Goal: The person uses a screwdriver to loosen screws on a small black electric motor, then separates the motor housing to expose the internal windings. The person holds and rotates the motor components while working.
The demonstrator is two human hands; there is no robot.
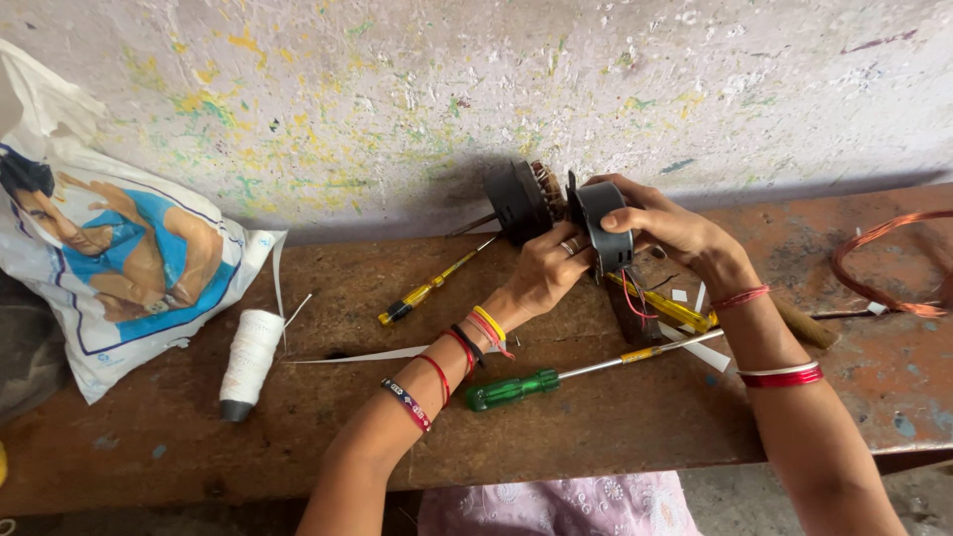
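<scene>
I am working over a worn brown wooden bench, with a white printed plastic bag lying far off beyond my left hand. Both hands are closing around a black round motor stator with copper windings, lifted above the bench; my right hand is gripping its black band. Below my wrists are lying a green-handled screwdriver, a yellow-handled screwdriver and a white thread spool.

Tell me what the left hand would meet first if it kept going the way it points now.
The left hand points up and away, already against the black motor part. Straight past that, it would probably meet the paint-flecked wall, though depth is unclear.
</scene>
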